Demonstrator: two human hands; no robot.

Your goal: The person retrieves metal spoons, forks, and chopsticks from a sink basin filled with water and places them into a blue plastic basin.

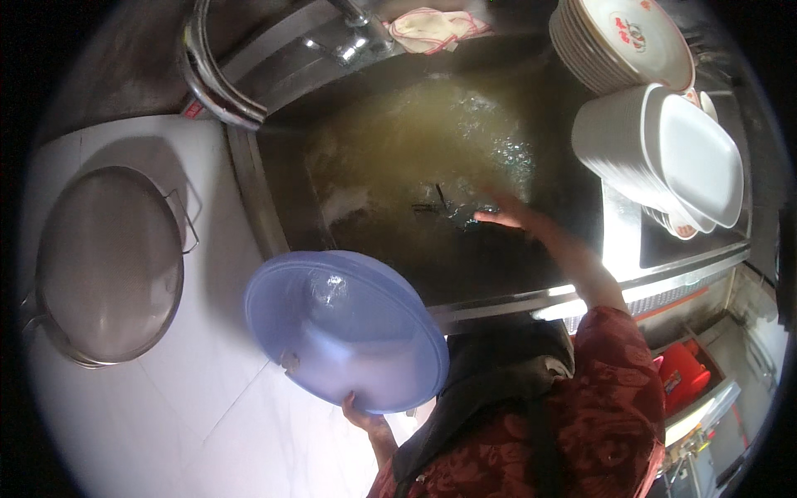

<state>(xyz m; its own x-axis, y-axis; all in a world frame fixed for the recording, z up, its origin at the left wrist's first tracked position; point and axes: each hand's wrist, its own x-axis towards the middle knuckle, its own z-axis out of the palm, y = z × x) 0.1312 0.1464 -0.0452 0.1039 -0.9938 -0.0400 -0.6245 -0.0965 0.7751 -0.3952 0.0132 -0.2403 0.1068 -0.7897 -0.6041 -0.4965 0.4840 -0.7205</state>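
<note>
A large blue plastic basin [374, 324] is tipped up beside the sink's near left corner. My left hand [365, 415] grips its lower rim. The basin's inside is wet, with a small pale scrap on the rim near its lower left. My right hand [505, 214] reaches into the murky water of the metal sink [259, 195]. Its thumb stands apart from the fingers, which are blurred and partly under the water. Close to the thumb, some thin dark sticks [436, 202] poke through the surface. I see nothing held in that hand.
Stacked white rectangular plates [701, 158] and round plates [639, 41] stand right of the sink. A round metal pan [112, 266] sits on the white counter [212, 390] at left. The faucet [349, 46] and a striped cloth [436, 31] are at the back. Red plastic [685, 373] lies lower right.
</note>
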